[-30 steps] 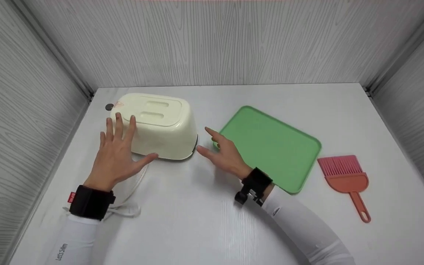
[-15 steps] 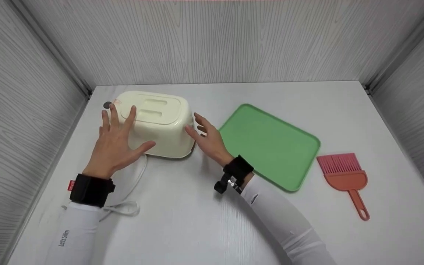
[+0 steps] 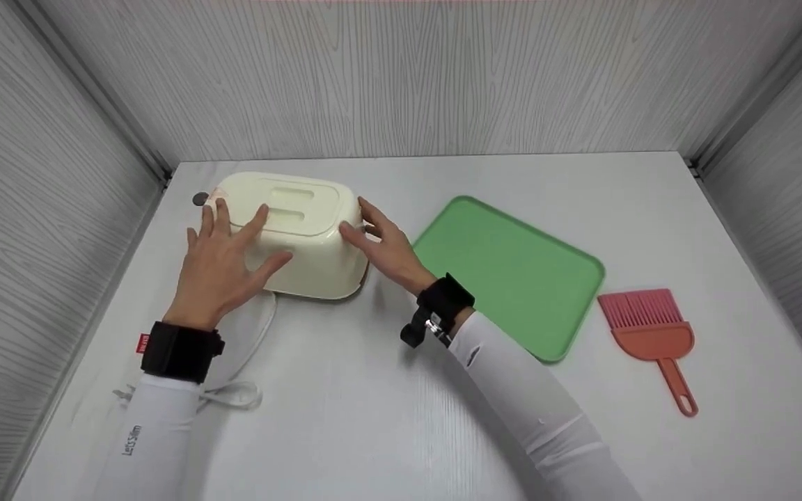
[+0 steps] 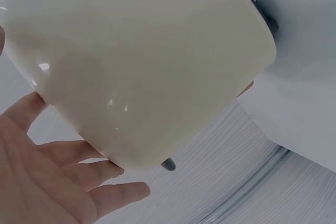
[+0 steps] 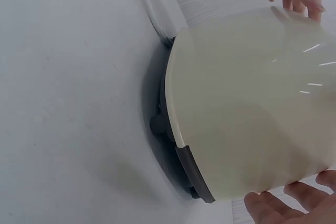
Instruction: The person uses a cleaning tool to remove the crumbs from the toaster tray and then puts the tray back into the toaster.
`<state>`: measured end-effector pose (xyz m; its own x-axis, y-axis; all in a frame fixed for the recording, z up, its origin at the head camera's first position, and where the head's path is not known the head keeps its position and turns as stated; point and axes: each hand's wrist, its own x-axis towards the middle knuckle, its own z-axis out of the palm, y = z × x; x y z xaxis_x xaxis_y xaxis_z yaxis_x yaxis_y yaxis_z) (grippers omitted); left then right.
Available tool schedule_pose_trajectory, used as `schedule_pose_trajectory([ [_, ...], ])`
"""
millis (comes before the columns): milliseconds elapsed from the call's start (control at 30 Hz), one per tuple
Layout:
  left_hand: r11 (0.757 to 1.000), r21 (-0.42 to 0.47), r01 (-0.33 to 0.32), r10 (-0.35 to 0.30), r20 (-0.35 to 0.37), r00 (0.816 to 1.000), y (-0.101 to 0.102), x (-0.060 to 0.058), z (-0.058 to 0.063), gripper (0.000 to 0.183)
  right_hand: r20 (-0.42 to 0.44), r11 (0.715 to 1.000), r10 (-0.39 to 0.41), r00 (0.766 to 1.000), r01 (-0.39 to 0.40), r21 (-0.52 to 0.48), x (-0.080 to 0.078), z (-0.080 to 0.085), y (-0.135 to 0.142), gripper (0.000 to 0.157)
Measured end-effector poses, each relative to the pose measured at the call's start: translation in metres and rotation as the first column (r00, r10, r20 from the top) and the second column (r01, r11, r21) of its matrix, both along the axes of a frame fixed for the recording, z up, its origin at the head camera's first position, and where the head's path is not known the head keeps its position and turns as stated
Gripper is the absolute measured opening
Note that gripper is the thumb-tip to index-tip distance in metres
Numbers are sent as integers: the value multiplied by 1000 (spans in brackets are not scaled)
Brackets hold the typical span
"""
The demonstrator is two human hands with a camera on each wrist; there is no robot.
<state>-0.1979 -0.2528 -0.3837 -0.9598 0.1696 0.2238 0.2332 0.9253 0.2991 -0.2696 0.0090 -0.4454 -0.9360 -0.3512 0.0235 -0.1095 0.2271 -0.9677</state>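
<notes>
Toaster [image 3: 321, 268] stands on the table [image 3: 345, 424], reached but seemingly not yet held: left grip [image 3: 216, 273] spread wide, right grip [image 3: 392, 249] parted around its end.

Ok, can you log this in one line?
left hand: spread at cream toaster; right hand: at toaster's right end; green tray: flat; brush: beside tray

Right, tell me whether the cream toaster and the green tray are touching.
Apart. The head view shows white tabletop between the cream toaster and the green tray, beyond the right hand.
</notes>
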Motion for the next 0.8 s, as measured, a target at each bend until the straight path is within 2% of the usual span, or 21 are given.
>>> schedule_pose_trajectory([
  [233,1000,1,4,-4,-48,999,2,-3,0,72,2,996,83,997,-82,-45,-5,0,3,81],
  [533,1000,-19,21,-22,-40,999,1,-6,3,70,28,997,72,997,-71,-42,-6,3,3,83],
  [800,1000,-10,23,-23,-63,998,0,-7,1,69,34,998,59,998,-59,-15,-4,5,6,82],
])
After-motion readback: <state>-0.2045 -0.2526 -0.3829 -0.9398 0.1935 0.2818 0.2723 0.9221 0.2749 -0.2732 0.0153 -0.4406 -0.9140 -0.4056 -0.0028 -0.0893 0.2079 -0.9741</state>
